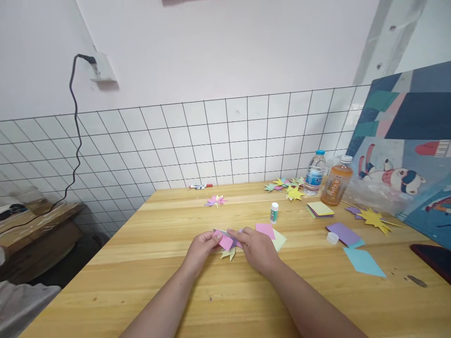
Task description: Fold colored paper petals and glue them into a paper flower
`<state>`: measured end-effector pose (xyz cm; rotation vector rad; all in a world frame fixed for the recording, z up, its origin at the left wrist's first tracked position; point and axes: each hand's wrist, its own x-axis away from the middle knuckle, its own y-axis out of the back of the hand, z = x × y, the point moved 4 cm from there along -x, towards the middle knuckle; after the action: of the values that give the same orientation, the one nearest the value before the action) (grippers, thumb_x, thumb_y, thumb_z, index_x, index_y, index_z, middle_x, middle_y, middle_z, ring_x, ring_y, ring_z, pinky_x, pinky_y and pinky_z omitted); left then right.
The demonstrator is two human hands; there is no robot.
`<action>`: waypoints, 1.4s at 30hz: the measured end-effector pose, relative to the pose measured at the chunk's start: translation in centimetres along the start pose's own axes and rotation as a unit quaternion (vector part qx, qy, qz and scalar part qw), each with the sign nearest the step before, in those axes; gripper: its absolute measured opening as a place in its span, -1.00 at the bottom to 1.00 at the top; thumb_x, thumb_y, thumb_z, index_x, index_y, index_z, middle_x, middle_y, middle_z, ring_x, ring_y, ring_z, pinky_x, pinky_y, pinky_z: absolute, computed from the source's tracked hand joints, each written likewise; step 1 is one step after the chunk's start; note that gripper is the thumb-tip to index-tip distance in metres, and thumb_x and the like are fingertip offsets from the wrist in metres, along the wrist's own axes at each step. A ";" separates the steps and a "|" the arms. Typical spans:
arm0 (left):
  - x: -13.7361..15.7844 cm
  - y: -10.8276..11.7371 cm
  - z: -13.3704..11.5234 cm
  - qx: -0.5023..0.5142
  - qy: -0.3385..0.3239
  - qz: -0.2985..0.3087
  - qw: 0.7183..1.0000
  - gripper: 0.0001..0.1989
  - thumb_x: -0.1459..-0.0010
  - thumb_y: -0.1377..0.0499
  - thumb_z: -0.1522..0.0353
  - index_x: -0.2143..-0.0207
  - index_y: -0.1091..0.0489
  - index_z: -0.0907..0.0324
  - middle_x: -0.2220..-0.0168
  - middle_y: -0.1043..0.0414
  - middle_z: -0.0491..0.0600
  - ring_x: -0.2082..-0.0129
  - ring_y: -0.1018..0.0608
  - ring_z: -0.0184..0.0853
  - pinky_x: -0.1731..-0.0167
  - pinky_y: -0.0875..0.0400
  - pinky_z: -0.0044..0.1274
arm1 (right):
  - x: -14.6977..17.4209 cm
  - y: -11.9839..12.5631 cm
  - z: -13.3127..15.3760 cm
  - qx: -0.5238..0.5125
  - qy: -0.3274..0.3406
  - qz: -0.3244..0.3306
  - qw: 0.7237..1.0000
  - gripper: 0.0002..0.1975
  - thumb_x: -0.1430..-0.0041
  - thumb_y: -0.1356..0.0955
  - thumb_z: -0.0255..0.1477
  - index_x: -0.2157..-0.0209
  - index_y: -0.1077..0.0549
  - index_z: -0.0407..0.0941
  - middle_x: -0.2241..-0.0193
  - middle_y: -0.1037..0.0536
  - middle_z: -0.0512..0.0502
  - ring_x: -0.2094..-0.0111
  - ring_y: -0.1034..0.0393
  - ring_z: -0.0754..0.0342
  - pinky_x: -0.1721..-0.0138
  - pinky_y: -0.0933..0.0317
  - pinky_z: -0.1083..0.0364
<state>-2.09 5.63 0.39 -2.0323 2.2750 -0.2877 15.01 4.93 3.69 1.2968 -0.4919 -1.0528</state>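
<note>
Because nothing visibly pins things to the tabletop, a sideways swing of the right forearm could drag the pink square askew, and a bump might topple the upright glue stick. Uneven pull could crease or tear the pink paper, which sits well in from the tabletop's left and far edges, partly over a pale star. The left forearm and the right slant inward from the near side. The right hand lies back uppermost, fingers reaching left to the paper; whether they pinch it I cannot tell. The left hand holds it narrowly between thumb and fingers.
</note>
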 end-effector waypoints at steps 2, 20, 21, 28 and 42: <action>0.1 -0.1 -0.1 -0.006 -0.001 0.002 1.000 -0.69 0.06 -0.29 0.19 0.39 -0.53 0.28 0.34 -0.57 0.12 0.30 -0.55 -0.18 0.16 -0.37 -0.40 | 0.0 0.0 0.0 0.000 0.000 -0.001 1.000 -0.53 -0.26 -0.16 -0.49 -0.15 -0.17 0.20 0.26 -0.45 0.01 0.24 -0.36 0.15 0.33 -0.09 0.21; -0.1 0.0 -0.1 -0.017 0.018 -0.001 1.000 -0.65 0.13 -0.31 0.16 0.38 -0.54 0.27 0.35 -0.57 0.12 0.30 -0.55 -0.18 0.18 -0.38 -0.42 | -0.1 0.1 -0.2 -0.008 -0.003 -0.013 1.000 -0.57 -0.27 -0.15 -0.46 -0.13 -0.20 0.20 0.26 -0.46 0.00 0.24 -0.36 0.13 0.33 -0.10 0.20; 0.0 0.0 -0.2 -0.019 0.018 -0.002 1.000 -0.65 0.13 -0.31 0.16 0.38 -0.54 0.27 0.34 -0.57 0.12 0.30 -0.55 -0.18 0.19 -0.38 -0.42 | 0.0 0.2 -0.2 -0.009 -0.002 -0.014 1.000 -0.57 -0.27 -0.15 -0.46 -0.13 -0.21 0.20 0.27 -0.46 0.00 0.24 -0.36 0.12 0.34 -0.10 0.20; 0.1 -0.1 -0.3 -0.023 0.019 0.001 1.000 -0.63 0.13 -0.31 0.15 0.38 -0.54 0.28 0.35 -0.57 0.13 0.31 -0.55 -0.16 0.18 -0.38 -0.40 | 0.0 0.4 -0.1 0.002 -0.007 -0.008 1.000 -0.56 -0.27 -0.14 -0.45 -0.13 -0.20 0.21 0.28 -0.46 0.00 0.26 -0.36 0.12 0.36 -0.08 0.19; 0.1 0.0 -0.2 -0.031 0.023 0.000 0.999 -0.65 0.12 -0.30 0.15 0.38 -0.54 0.26 0.36 -0.57 0.10 0.34 -0.55 -0.19 0.24 -0.37 -0.44 | 0.1 0.4 -0.4 -0.002 -0.006 -0.013 1.000 -0.56 -0.27 -0.14 -0.47 -0.12 -0.21 0.21 0.30 -0.45 0.01 0.27 -0.35 0.12 0.35 -0.08 0.19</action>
<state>-2.10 5.58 0.63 -2.0764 2.3406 -0.2701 15.51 5.06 3.94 1.2972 -0.4832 -1.0824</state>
